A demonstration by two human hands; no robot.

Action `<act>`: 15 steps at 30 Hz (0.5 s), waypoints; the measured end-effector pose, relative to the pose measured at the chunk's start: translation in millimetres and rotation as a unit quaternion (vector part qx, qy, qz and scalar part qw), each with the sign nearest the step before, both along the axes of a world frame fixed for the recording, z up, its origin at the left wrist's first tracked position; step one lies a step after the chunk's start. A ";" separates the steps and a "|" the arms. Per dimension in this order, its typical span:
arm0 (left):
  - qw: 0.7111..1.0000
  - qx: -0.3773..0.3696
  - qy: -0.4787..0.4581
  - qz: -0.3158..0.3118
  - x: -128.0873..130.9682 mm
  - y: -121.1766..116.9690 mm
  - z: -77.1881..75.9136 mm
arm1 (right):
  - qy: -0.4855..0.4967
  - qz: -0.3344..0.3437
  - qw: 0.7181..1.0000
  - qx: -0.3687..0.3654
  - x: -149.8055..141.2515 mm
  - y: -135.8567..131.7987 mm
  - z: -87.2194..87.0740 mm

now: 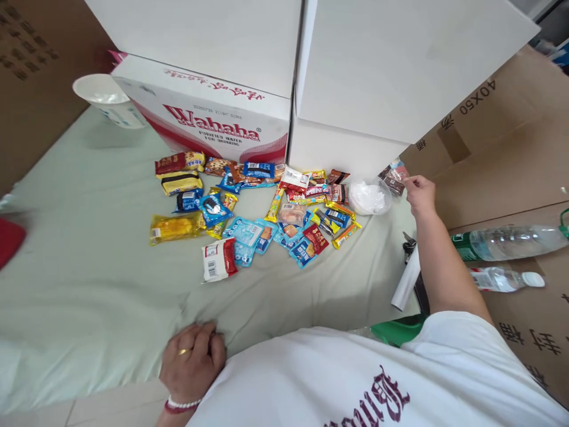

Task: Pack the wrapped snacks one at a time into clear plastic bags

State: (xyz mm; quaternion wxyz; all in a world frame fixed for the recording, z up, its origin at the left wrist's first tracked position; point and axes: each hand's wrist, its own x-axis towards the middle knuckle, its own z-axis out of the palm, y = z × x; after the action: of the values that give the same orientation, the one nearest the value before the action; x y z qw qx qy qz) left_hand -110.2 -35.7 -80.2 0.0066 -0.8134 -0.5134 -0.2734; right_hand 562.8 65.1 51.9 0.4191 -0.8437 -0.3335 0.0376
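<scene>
A heap of several small snack packets (262,207) lies on a pale green cloth (98,267) in front of a Wahaha water carton (208,118). My right hand (418,193) reaches out to the far right of the heap and pinches a brown snack packet (393,178) beside a clear plastic bowl (370,197). My left hand (192,359), wearing a ring and a bead bracelet, rests near me with its fingers curled on the cloth, gathering a fold of it.
White cartons (400,65) are stacked behind the snacks and brown cardboard boxes (498,136) stand at right. Two water bottles (511,243) lie on cardboard at right. A paper cup (106,101) sits at the back left. A white roll (406,279) and keys lie by my right arm.
</scene>
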 end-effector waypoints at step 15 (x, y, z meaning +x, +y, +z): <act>0.995 0.089 -0.016 -0.035 4.6 2.4 3.9 | -0.143 0.179 0.884 -0.408 -67.6 27.6 30.6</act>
State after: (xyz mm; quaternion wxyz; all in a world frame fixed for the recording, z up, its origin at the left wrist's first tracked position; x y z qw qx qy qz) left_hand -105.6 -33.3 -76.3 0.0610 -0.8223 -0.4586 -0.3314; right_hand 495.2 92.7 82.5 -0.0277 -0.8622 -0.4904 0.1240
